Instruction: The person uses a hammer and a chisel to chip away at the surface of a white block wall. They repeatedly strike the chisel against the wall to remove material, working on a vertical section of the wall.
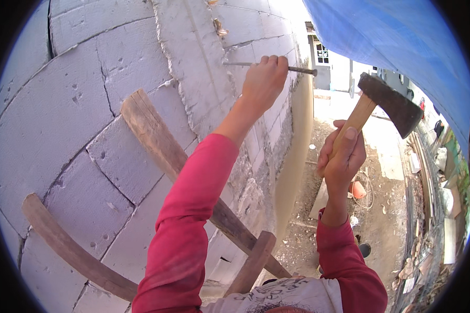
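Observation:
My left hand is closed around a long metal chisel, held nearly level. The chisel's tip meets the edge of a rough concrete column in the block wall, and its struck end points right. My right hand grips the wooden handle of a hatchet, raised to the right of the chisel and apart from it. The hatchet's blade edge faces right and its blunt back is on the side toward the chisel.
Wooden ladder poles lean on the wall below my left arm, with a crosspiece near my body. A blue tarp hangs at upper right. Far below lie dirt ground, an orange bucket and piled boards along the right.

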A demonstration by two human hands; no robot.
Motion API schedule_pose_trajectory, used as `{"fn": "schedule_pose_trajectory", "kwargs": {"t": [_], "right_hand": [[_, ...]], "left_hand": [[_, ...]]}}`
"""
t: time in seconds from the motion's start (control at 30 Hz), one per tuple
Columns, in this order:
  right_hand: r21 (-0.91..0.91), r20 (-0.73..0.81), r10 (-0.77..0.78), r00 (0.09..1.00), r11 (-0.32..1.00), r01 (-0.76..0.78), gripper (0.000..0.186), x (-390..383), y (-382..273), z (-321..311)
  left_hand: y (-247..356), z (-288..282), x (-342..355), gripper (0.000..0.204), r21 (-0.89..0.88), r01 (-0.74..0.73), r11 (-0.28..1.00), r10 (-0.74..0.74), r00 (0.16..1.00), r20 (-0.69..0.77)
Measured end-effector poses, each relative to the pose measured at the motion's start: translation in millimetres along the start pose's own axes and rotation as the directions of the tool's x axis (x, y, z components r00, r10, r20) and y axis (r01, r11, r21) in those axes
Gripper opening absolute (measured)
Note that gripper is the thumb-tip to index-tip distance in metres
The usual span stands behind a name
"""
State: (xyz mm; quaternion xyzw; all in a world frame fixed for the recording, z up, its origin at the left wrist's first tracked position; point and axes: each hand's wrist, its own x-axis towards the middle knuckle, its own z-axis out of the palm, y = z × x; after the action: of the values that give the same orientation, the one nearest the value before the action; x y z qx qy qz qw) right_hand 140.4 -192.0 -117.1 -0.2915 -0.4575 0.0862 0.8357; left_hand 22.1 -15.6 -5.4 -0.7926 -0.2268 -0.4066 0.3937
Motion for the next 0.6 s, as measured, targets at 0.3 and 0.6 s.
{"fn": "schedule_pose_trajectory", "kwargs": {"t": [0.3, 0.6], "right_hand": [[0.125, -0.343, -0.163, 0.925, 0.968, 0.217, 0.038, 33, -12, 21], [-0.207, -0.026, 0.133, 0.991, 0.969, -0.136, 0.033, 45, 12, 9]], "left_hand": [[-12, 10, 13, 0.006, -0.006, -0.009, 1.0, 0.009, 0.999, -0.048], [-15, 7, 26, 0.012, -0.075, 0.11, 0.991, -0.109, 0.994, 0.025]]}}
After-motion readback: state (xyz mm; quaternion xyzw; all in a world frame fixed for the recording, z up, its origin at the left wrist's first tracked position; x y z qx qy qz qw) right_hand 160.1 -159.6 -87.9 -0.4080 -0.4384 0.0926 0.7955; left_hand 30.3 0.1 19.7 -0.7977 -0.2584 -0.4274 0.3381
